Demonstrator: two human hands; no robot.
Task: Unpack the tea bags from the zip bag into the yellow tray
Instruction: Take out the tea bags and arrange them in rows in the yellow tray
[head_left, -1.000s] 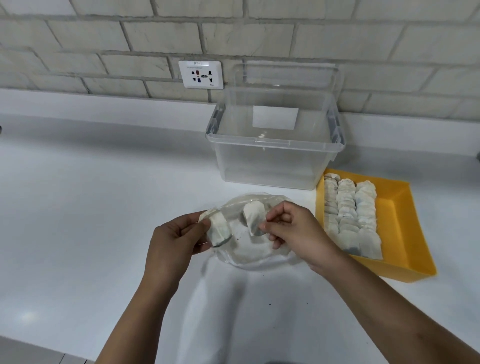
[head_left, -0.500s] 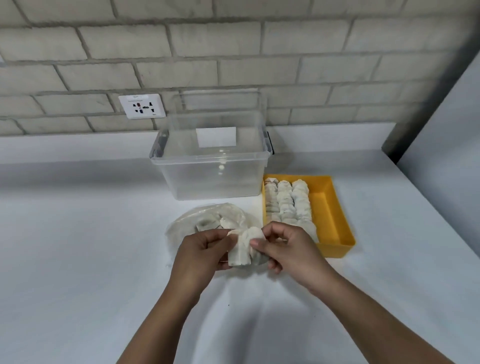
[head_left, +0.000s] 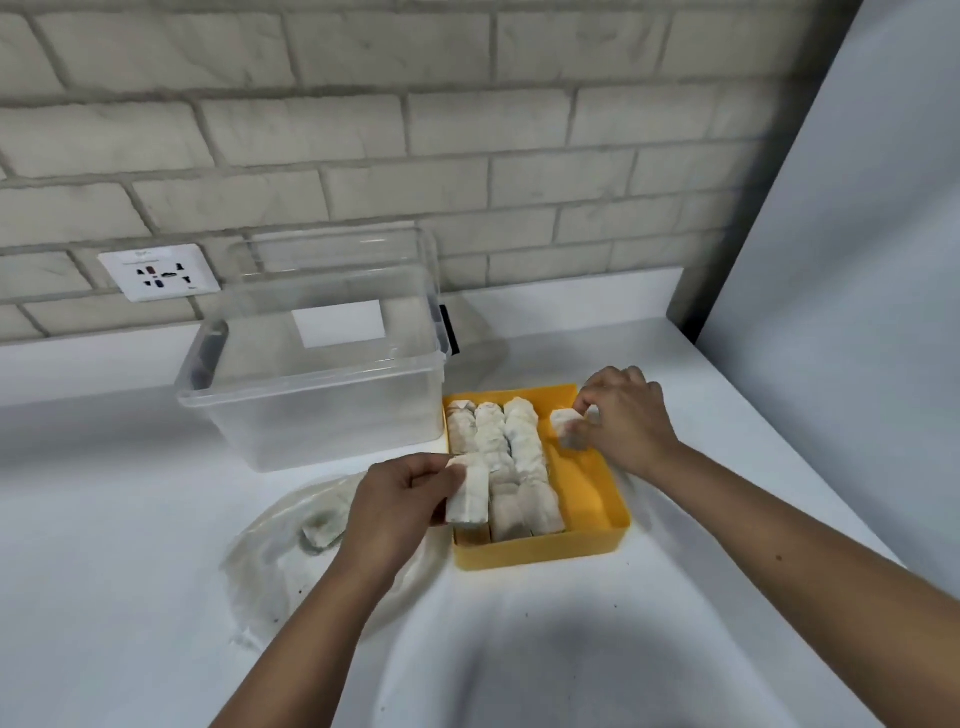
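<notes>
The yellow tray sits right of centre on the white counter, holding three rows of white tea bags along its left side. My left hand pinches one tea bag at the near left corner of the tray. My right hand pinches another tea bag over the far right part of the tray. The clear zip bag lies flat on the counter left of the tray, with at least one tea bag inside; my left forearm covers part of it.
A clear plastic bin stands behind the zip bag, touching the tray's far left corner. A brick wall with a socket runs along the back. A grey panel bounds the counter on the right.
Both hands moved from over the zip bag to the tray, each carrying a tea bag. The right hand went to the far right part, the left to the near left corner. The view shifted right.
</notes>
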